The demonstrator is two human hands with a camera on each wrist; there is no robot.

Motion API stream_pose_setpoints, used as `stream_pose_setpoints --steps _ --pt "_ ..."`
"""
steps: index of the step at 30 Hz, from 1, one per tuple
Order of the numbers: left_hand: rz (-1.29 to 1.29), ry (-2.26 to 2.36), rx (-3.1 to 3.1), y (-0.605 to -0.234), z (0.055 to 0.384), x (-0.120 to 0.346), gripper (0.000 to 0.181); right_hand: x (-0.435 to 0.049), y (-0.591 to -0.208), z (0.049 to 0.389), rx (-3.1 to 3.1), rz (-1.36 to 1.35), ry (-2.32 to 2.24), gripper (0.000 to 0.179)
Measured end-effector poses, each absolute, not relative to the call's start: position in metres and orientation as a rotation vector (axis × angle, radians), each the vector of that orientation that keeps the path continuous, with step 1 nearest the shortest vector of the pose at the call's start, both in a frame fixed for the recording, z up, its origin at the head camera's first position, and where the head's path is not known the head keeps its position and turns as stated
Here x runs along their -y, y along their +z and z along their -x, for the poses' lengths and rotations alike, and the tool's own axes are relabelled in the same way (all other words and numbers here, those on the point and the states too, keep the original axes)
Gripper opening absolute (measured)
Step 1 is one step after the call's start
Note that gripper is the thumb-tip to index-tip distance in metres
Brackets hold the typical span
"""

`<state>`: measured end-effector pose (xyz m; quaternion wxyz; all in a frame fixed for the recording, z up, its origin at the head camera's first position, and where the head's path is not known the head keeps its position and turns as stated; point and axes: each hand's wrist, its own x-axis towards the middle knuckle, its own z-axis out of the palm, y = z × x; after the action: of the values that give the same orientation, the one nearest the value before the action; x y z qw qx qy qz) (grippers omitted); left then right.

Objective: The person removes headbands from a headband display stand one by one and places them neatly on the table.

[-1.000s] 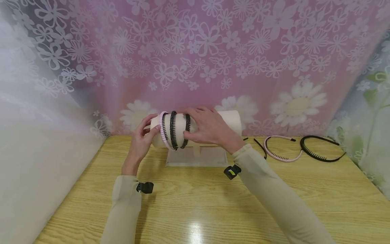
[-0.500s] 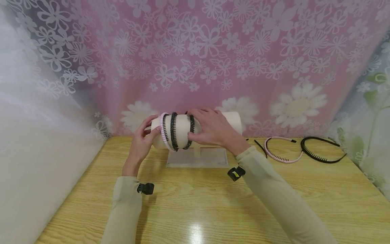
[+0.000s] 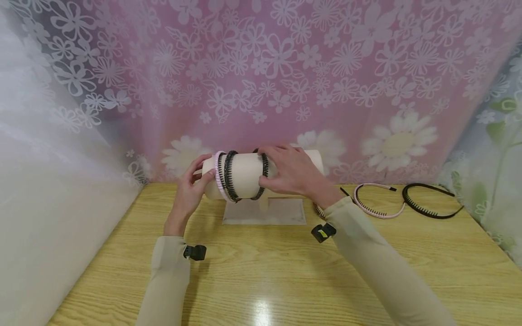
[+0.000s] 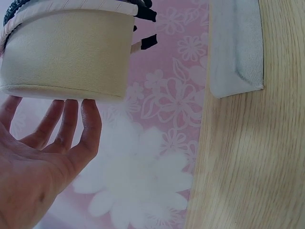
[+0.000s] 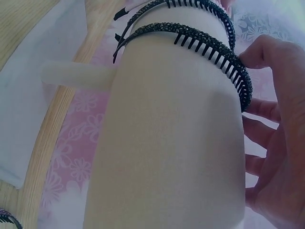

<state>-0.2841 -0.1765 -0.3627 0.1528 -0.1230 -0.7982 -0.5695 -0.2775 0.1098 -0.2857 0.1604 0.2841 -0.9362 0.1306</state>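
Note:
A cream padded headband stand point(image 3: 244, 174), a horizontal cylinder on a post, carries three toothed headbands. At its left end sits the pink headband point(image 3: 220, 176), close beside a glittery black headband point(image 3: 229, 174). My left hand point(image 3: 187, 192) holds that end of the cylinder, thumb in front; in the left wrist view its fingertips touch the end edge. Further right, my right hand point(image 3: 291, 174) pinches a second glittery black headband point(image 3: 265, 170) at the top of its curve. The right wrist view shows thumb and forefinger at this headband point(image 5: 205, 43), with the other fingers against the cylinder.
On the wooden table point(image 3: 261, 267) to the right lie another pink headband point(image 3: 375, 213) and a plain black headband point(image 3: 424, 209). A dark toothed piece point(image 3: 319, 210) is partly hidden by my right arm. The stand's flat base point(image 3: 244, 215) rests near the flowered curtain point(image 3: 261, 90).
My right hand has slid rightward along the cylinder with the black headband, widening the gap between the two black ones. The other black headband sits slightly nearer the pink one. My left hand stays put.

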Motion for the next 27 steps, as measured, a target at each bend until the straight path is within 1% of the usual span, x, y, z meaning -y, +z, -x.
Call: stream_pose_setpoints --steps 16,27 --pt "0.365 -1.629 2.283 -0.362 0.285 0.176 0.049 -0.123 -0.282 0.276 2.703 -0.786 0.383 0.054" --pt "0.364 -1.624 2.279 -0.362 0.285 0.176 0.048 -0.132 -0.281 0.274 2.732 -0.765 0.398 0.058"
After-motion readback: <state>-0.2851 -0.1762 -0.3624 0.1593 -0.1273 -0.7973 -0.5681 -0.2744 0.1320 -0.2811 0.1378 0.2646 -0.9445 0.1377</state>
